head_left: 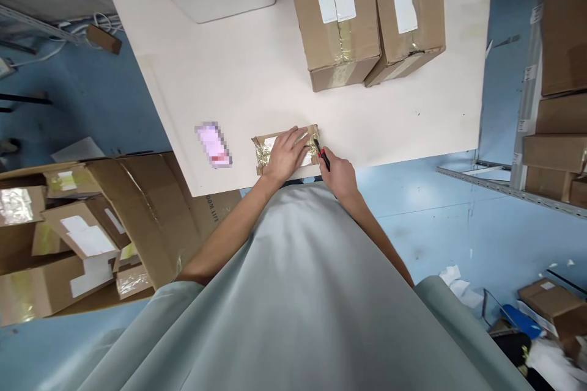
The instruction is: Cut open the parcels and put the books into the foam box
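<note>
- Blue flooring [413,214] surrounds a white table [238,73] in the head view, with a large open carton [160,208] full of smaller boxes [85,226] at the left and racking [525,104] at the right.
- Near the table's front edge, just before the person, lies a small flat package [263,154] wrapped in shiny tape.
- Fingers outstretched, the left hand [285,156] rests on top of it, apparently steadying it rather than gripping.
- Closed round a red-and-black cutter [324,160], the right hand [340,177] holds the tip at the package's right end; whether the blade has bitten cannot be told.
- Progress looks early: no flap stands raised, and tape shows on both ends, so opening seems yet undone.
- Farther back, two bigger cartons [337,43] sit side by side, taped along their tops, seemingly unopened.
</note>
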`<state>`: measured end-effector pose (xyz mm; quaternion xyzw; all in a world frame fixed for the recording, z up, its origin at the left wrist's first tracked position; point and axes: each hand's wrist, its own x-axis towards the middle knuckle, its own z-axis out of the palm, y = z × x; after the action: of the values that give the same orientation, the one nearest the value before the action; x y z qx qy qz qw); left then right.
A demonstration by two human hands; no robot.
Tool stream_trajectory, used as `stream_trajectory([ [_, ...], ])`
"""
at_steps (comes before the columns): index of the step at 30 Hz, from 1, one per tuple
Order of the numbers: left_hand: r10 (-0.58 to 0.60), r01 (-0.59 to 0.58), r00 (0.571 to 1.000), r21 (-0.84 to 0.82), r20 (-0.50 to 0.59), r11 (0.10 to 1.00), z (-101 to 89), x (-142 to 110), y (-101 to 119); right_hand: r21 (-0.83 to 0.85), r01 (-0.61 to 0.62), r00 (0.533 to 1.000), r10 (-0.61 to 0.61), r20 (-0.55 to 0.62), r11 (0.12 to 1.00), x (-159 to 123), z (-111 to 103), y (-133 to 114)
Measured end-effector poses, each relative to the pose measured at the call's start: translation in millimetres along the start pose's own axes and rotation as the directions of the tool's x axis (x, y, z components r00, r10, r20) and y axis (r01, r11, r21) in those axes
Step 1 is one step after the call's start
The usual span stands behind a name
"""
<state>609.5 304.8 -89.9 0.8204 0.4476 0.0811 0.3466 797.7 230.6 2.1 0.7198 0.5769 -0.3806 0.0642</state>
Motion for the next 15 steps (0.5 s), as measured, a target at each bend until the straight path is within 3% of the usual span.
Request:
stream_trajectory([
  [5,-0.009,0.008,1.0,-0.055,-0.019,0.998,7.5,-1.8,-2.6,-0.1,-0.115,0.992,0.12,0.048,0.988,1.8,-3.6,-25.1],
  [15,0.014,-0.022,0.999,-0.146,-0.051,0.989,18.4,-6.3,-6.2,-0.221,-0.231,0.97,0.243,0.027,0.947,6.6,4.9,-59.3],
])
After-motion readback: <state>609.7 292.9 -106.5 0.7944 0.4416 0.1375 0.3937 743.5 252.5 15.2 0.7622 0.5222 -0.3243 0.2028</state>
